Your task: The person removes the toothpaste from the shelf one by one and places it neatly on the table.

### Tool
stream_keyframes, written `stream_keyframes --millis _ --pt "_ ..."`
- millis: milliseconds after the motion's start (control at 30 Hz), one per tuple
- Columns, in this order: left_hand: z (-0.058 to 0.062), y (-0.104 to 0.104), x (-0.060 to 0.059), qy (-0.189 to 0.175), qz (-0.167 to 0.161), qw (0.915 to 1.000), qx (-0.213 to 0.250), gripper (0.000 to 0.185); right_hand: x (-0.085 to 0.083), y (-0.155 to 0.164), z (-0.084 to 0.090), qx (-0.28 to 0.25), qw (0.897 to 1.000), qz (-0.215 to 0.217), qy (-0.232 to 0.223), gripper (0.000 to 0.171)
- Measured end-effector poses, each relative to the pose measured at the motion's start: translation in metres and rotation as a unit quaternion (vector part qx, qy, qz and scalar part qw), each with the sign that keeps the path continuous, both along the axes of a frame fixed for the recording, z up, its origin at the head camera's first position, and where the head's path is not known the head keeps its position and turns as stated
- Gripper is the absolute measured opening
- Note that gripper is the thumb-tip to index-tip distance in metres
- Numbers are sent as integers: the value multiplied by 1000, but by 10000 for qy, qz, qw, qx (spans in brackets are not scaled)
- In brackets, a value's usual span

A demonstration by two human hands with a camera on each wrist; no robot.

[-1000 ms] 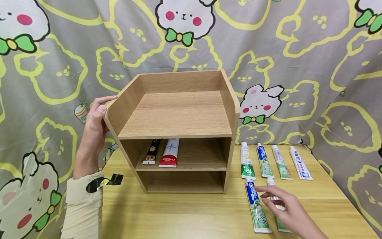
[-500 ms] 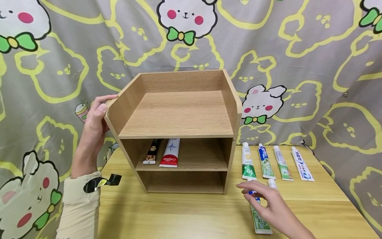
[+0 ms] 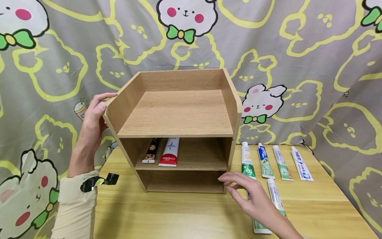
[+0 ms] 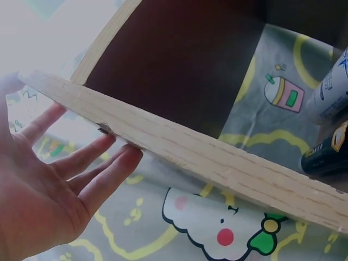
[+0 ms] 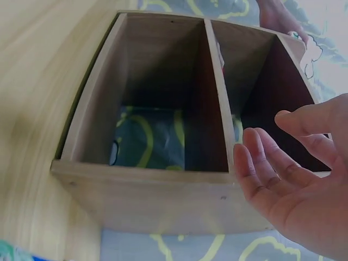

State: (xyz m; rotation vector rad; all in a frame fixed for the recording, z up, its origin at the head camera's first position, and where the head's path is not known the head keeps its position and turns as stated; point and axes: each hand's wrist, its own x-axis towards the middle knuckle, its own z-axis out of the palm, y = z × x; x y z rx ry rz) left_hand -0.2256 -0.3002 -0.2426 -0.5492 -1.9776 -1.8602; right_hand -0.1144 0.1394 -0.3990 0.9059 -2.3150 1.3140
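The head view is bright, evenly lit and sharp, with mild bending at its edges. The left wrist view is hazy, blown out white at far left, the left hand (image 4: 41,190) soft. The right wrist view is blurred; the shelf's (image 5: 157,201) compartments sit in deep shadow.

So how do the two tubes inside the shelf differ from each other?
The black tube is dark and narrower; the Colgate tube is white with a red end and looks wider. The black tube lies nearer the left wall of the wooden shelf, the Colgate tube just to its right. Both lie flat on the middle level, lengthwise front to back.
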Motion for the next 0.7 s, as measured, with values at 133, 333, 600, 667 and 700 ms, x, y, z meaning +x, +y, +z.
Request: stream_keyframes --millis 133,333,600,667,700 --pt "1 1 1 -1 19 10000 -30 44 -4 -9 4 -94 9998 158 -49 47" --pt "2 2 0 1 -217 9997 134 43 -9 -20 11 -187 9996 209 -48 44" --pt "3 2 1 -69 -288 9994 172 43 -12 -38 22 -539 9981 295 11 39" --pt "2 1 1 -79 -266 9995 156 43 -14 -44 24 -622 9975 342 -49 37" --pt "2 0 2 -86 -248 9996 144 43 -15 -47 25 -646 9972 361 -83 36"
